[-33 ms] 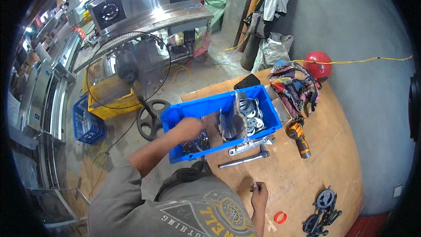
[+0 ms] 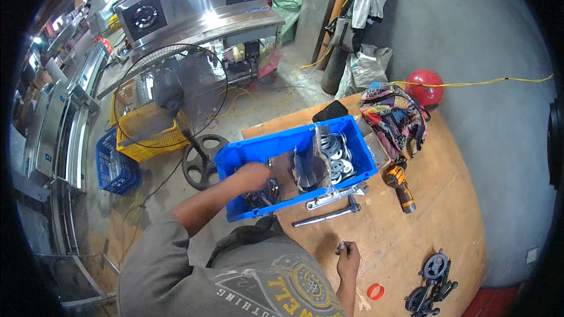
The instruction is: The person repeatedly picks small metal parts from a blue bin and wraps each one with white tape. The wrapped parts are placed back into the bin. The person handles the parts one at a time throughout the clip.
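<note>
My left hand [image 2: 254, 177] reaches down into the left part of a blue plastic bin [image 2: 273, 204], above a pile of small dark metal parts [image 2: 267, 195]. Its fingers are hidden from view. On the wooden table near my body, my right hand [image 2: 348, 258] is closed, thumb and fingers pinched around a small silvery piece [image 2: 342, 245], too small to identify. Grey metal discs [image 2: 336, 151] fill the right part of the bin, past a divider. Just below the bin lie a silver wrench [image 2: 333, 197] and a ratchet handle [image 2: 326, 217].
An orange-and-black power driver [image 2: 402, 188] lies right of the bin, by a patterned cloth bag [image 2: 392, 111]. Black metal assemblies [image 2: 432, 282] and a red ring [image 2: 375, 292] sit at the table's near right. A standing fan [image 2: 170, 94] is beyond the bin, left.
My left hand sits slightly lower in the bin. My right hand keeps its pinch at the same spot.
</note>
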Available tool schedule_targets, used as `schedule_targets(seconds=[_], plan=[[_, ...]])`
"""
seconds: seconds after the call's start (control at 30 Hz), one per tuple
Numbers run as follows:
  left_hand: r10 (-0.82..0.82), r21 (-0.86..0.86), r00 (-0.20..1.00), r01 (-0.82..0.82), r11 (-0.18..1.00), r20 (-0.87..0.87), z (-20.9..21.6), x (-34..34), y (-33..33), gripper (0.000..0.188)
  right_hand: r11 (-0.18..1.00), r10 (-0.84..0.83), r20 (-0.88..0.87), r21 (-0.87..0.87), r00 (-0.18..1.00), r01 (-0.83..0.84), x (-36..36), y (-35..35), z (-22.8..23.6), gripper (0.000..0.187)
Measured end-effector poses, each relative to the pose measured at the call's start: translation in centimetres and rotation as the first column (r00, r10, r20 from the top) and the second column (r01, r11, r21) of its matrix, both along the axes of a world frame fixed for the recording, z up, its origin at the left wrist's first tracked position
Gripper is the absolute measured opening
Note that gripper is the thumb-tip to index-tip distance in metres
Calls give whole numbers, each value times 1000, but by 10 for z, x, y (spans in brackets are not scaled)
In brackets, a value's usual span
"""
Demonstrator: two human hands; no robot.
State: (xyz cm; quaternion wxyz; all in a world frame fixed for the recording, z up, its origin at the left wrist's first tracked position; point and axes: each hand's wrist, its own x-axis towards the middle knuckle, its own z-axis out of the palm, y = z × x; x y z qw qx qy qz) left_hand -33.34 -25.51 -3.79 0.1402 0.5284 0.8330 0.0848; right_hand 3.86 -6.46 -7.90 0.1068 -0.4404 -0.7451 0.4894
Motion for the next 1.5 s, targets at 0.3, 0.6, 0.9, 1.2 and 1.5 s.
schedule_targets(seconds=[0.3,0.6,0.9,1.2,1.5], plan=[[378,-163,923,-364,917,68,-87,-38,30,33,994,-105,-69,31,992,108,-64,-9,22,8],[198,-245,978,-177,953,64,-79,-35,37,40,986,-169,-21,-4,985,169,-60,-50,2,9],[282,91,903,-326,941,323,-85,-37,24,29,979,-188,-94,54,978,194,-79,-50,16,13],[-262,576,827,-89,813,498,78,10,-10,23,996,-84,-258,-48,963,74,-116,-49,60,12],[-665,596,-50,496,631,745,136,48,-1,23,998,59,-305,-2,951,-63,-146,-50,97,17]])
